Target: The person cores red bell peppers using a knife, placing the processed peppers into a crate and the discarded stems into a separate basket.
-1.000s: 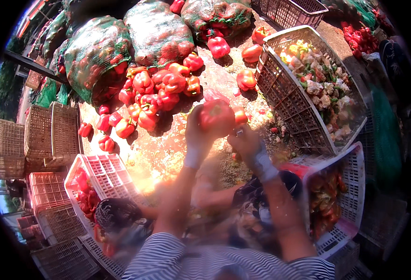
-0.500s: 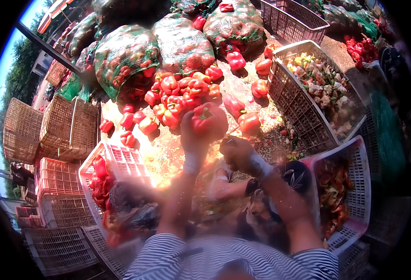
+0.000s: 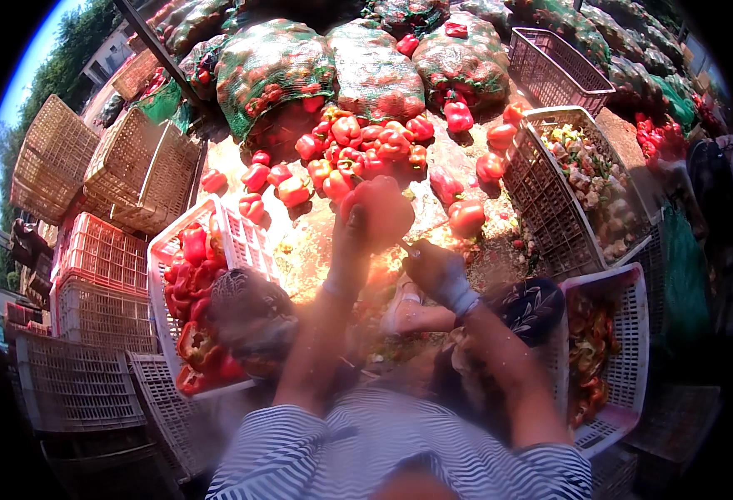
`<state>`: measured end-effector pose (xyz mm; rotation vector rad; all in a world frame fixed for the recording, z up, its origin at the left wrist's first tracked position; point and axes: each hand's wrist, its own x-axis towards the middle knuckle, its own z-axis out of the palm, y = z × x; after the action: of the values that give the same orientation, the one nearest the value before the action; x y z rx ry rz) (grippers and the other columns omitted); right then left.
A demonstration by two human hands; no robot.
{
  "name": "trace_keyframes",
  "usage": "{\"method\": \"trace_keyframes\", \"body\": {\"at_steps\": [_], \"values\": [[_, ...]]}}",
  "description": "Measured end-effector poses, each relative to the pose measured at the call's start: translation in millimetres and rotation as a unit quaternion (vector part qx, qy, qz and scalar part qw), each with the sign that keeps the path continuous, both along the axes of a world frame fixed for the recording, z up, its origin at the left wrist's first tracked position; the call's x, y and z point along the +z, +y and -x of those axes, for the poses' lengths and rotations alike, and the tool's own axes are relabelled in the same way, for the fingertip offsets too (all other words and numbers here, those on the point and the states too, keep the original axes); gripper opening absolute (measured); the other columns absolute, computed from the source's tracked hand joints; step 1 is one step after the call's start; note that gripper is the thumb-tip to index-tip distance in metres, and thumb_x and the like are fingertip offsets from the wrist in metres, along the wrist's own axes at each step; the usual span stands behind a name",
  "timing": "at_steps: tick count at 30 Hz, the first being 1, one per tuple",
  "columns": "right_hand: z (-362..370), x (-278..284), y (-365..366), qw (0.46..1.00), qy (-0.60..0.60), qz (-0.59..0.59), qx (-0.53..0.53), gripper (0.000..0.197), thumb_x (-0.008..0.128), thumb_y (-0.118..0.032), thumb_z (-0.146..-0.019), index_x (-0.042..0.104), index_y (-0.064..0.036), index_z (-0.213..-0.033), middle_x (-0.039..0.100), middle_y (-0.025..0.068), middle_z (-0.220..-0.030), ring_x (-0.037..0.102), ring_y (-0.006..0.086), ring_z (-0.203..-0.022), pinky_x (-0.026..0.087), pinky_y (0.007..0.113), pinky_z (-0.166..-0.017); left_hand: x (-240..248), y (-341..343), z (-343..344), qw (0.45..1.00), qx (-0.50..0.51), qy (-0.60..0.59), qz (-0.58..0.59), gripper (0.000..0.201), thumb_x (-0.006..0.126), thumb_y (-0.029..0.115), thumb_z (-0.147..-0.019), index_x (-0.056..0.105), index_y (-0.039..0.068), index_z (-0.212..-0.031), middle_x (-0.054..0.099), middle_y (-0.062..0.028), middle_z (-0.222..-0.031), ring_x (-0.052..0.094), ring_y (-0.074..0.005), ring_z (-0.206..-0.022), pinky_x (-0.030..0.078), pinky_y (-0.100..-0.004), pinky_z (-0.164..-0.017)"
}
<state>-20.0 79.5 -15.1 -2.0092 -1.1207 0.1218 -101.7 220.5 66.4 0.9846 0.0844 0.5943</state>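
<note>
My left hand (image 3: pixel 348 250) is wrapped round a large red bell pepper (image 3: pixel 381 210), raised in front of me above the heap. My right hand (image 3: pixel 435 273) is closed just right of and below it. A short, thin tool, which looks like a small knife (image 3: pixel 405 247), pokes out of this fist toward the pepper's lower right side. Glare and blur hide whether its tip touches the pepper. Beyond my hands lies a heap of whole red peppers (image 3: pixel 393 143) on the ground. Opened red peppers (image 3: pixel 193 287) fill a pale crate (image 3: pixel 160 265) by my left knee.
A crate (image 3: pixel 541 187) of pale cores and scraps stands at the right. Nearer on that side, another crate (image 3: pixel 630 350) holds reddish pepper pieces. Stacked crates (image 3: pixel 104 275) line the left. Bulging net sacks of peppers (image 3: pixel 275 71) stand at the back.
The pepper has turned in my left hand, its stem no longer facing me. The thin tool in my right hand now points at the pepper. My view has shifted, so the surroundings sit lower and farther right.
</note>
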Motion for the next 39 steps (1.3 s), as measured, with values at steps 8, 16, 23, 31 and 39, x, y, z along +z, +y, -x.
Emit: {"method": "trace_keyframes", "body": {"at_steps": [8, 16, 23, 31, 39], "values": [[-48.8, 11.7, -15.2, 0.966, -0.219, 0.02, 0.135, 0.014, 0.069, -0.02, -0.074, 0.057, -0.0129, -0.077, 0.061, 0.0095, -0.065, 0.063, 0.0316, -0.059, 0.048, 0.043, -0.051, -42.2, 10.2, 31.4, 0.063, -0.296, -0.153, 0.941, 0.025, 0.06, 0.032, -0.086, 0.056, 0.01, -0.098, 0.049, -0.0056, -0.099, 0.053, -0.021, -0.097, 0.037, -0.0407, -0.098], [-90.1, 12.1, -29.8, 0.954, -0.244, 0.134, 0.113, 0.018, 0.069, -0.028, -0.079, 0.059, -0.0129, -0.079, 0.062, 0.0077, -0.065, 0.064, 0.0298, -0.06, 0.049, 0.042, -0.053, 22.8, -17.5, 58.8, -0.327, -0.125, -0.284, 0.892, 0.033, 0.054, 0.012, -0.086, 0.053, 0.002, -0.118, 0.053, -0.0116, -0.116, 0.056, -0.0289, -0.108, 0.047, -0.0442, -0.097], [-20.6, 70.0, -8.0, 0.982, 0.169, -0.048, 0.064, 0.056, 0.074, -0.035, -0.084, 0.055, -0.0057, -0.127, 0.063, 0.0076, -0.074, 0.058, 0.012, -0.066, 0.048, 0.03, -0.062, 3.8, -13.7, 71.9, 0.878, -0.175, -0.067, 0.441, 0.025, 0.055, 0.027, -0.093, 0.052, 0.004, -0.102, 0.05, -0.0041, -0.095, 0.051, -0.016, -0.092, 0.042, -0.0308, -0.075], [13.7, 79.8, 2.5, 0.895, 0.401, -0.038, 0.192, 0.093, 0.082, -0.033, -0.077, 0.031, -0.0054, -0.15, 0.069, 0.0154, -0.109, 0.066, 0.017, -0.098, 0.053, 0.032, -0.081, -31.0, -2.2, 89.9, 0.958, 0.109, 0.2, -0.176, 0.071, 0.073, 0.045, -0.085, 0.044, 0.003, -0.135, 0.056, -0.0096, -0.122, 0.055, -0.0182, -0.112, 0.045, -0.032, -0.097], [13.0, 84.7, -2.4, 0.814, 0.534, 0.013, 0.226, 0.061, 0.074, -0.014, -0.076, 0.052, -0.0041, -0.132, 0.065, 0.0053, -0.105, 0.061, 0.0106, -0.087, 0.05, 0.024, -0.07, -27.4, 10.2, 107.1, 0.985, -0.102, 0.128, 0.058, 0.06, 0.061, 0.042, -0.094, 0.046, 0.001, -0.135, 0.056, -0.0115, -0.128, 0.057, -0.0211, -0.117, 0.045, -0.0347, -0.102]]}}
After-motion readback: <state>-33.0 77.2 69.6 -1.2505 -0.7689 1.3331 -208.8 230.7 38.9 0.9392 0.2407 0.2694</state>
